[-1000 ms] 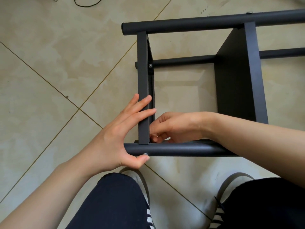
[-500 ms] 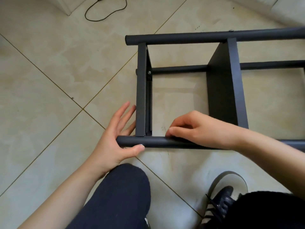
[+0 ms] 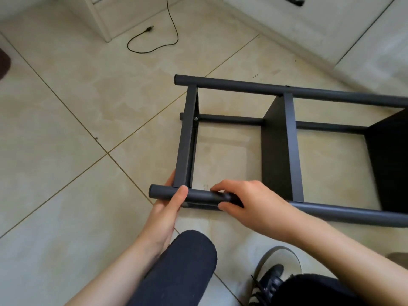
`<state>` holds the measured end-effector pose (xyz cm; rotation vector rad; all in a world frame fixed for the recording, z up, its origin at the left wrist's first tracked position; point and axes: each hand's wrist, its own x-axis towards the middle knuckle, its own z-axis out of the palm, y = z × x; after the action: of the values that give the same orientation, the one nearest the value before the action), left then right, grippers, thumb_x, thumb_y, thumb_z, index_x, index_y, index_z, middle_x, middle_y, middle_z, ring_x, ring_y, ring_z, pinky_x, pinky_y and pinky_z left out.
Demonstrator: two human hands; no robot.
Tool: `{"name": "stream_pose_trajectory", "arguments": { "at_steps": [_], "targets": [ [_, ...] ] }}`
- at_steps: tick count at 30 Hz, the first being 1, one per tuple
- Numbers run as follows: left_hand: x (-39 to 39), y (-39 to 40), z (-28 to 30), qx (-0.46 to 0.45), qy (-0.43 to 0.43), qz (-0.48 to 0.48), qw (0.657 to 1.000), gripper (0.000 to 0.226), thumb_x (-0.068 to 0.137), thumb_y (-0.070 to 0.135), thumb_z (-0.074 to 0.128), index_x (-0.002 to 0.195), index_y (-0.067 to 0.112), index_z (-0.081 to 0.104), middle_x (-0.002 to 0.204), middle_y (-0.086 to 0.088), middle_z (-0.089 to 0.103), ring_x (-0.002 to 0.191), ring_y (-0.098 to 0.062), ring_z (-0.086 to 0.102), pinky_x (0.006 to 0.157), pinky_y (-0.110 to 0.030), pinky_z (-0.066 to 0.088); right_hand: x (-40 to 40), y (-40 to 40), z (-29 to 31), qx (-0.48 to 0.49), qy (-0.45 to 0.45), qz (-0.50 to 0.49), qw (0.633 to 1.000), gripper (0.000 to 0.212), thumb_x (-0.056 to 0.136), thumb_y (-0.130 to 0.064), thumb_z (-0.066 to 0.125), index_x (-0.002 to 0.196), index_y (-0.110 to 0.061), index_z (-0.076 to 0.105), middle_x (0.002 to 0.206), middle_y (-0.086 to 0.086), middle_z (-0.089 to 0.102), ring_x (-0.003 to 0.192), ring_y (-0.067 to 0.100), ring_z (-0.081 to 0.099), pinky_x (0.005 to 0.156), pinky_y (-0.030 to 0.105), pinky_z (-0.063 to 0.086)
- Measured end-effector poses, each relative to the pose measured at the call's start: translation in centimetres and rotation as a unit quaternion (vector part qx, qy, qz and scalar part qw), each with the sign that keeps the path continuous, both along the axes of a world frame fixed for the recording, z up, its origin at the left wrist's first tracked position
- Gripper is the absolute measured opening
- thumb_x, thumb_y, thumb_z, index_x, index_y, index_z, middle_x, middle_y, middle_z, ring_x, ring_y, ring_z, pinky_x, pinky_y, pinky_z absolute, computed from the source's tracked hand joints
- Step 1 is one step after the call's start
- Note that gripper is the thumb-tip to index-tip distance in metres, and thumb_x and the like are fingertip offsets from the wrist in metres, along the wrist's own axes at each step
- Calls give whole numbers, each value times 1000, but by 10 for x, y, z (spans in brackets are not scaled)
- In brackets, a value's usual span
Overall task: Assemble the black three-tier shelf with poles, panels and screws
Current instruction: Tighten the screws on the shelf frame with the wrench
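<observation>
The black shelf lies on its side on the tiled floor, its poles running left to right. My left hand (image 3: 167, 208) grips the near pole (image 3: 353, 214) close to its left end, thumb over the top. My right hand (image 3: 245, 202) wraps the same pole just to the right, fingers over it and thumb under. The end panel (image 3: 185, 138) stands on edge between the near pole and the far pole (image 3: 242, 86). A middle panel (image 3: 280, 146) and a third panel (image 3: 390, 160) follow to the right. A screw head (image 3: 195, 118) shows on the end panel's inner side.
My knee (image 3: 187, 257) and a shoe (image 3: 273, 274) sit just below the shelf. A black cable (image 3: 154, 38) loops on the floor at the back, by a white cabinet corner (image 3: 103, 21). A white baseboard (image 3: 309, 47) runs along the back right.
My left hand went from flat against the end panel to gripping the near pole. My right hand came out from inside the frame and closed around that pole. The view pulled back.
</observation>
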<state>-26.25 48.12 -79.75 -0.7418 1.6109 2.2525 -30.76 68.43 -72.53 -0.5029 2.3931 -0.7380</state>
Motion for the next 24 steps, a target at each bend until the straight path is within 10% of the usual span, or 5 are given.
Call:
{"name": "stream_pose_trajectory", "arguments": {
  "at_steps": [10, 16, 24],
  "targets": [
    [-16, 13, 23, -60, 40, -5, 997, 77, 65, 58, 77, 136, 34, 57, 123, 15, 70, 119, 0, 61, 95, -24, 42, -5, 3, 6, -25, 64, -16, 998, 24, 98, -30, 54, 121, -33, 61, 93, -6, 67, 84, 12, 60, 81, 38, 52],
    [-42, 13, 69, -81, 86, -9, 993, 76, 63, 63, 76, 134, 40, 59, 120, 19, 70, 116, 1, 62, 98, -28, 43, -14, 9, 44, -98, 98, -91, 986, 32, 95, -26, 63, 126, -31, 66, 88, -14, 70, 81, 0, 62, 73, 14, 50],
    [-94, 28, 184, -113, 208, -41, 971, 71, 70, 45, 80, 137, 44, 56, 112, 22, 72, 102, 11, 63, 82, -13, 42, -33, 21, 133, -212, 174, -182, 944, 22, 89, -28, 69, 110, -29, 75, 83, -8, 73, 78, 16, 66, 73, 39, 57]
  ]
}}
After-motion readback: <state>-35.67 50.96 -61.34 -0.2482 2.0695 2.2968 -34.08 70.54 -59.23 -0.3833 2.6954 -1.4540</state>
